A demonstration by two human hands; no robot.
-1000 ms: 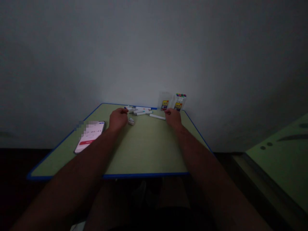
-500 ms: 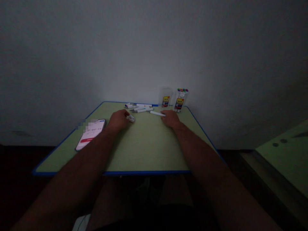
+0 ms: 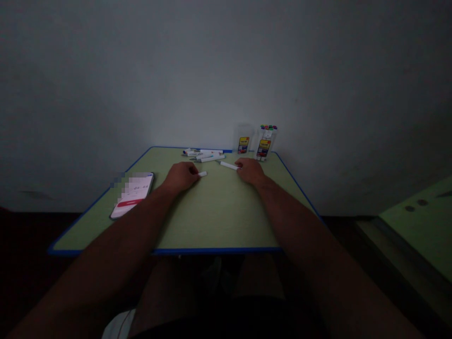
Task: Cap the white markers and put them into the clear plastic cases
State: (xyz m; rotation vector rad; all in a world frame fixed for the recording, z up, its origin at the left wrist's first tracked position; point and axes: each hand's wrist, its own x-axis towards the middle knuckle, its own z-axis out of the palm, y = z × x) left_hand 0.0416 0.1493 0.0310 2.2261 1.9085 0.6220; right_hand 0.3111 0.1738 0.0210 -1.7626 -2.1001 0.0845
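Note:
Pinched in the fingers of my left hand (image 3: pixel 181 175) is a short white marker cap (image 3: pixel 202 173), its end pointing right. My right hand (image 3: pixel 250 170) grips the rear of a white marker (image 3: pixel 229 165) with thumb and fingers, and its narrow grey tip points left. The two hands are apart, with the cap lower and to the left of the marker's tip. Behind them lies a loose pile of several white markers (image 3: pixel 208 158), some with grey tips showing.
A clear plastic case (image 3: pixel 243 145) stands at the back edge beside another case of colour-capped markers (image 3: pixel 264 148). A phone (image 3: pixel 134 193) lies lit at the left of the green table (image 3: pixel 219 221), which has a blue rim. The wall (image 3: pixel 219 70) rises close behind.
My left hand has moved slightly right, and the cap in its fingers has turned to point right. The right hand still grips the marker in about the same place.

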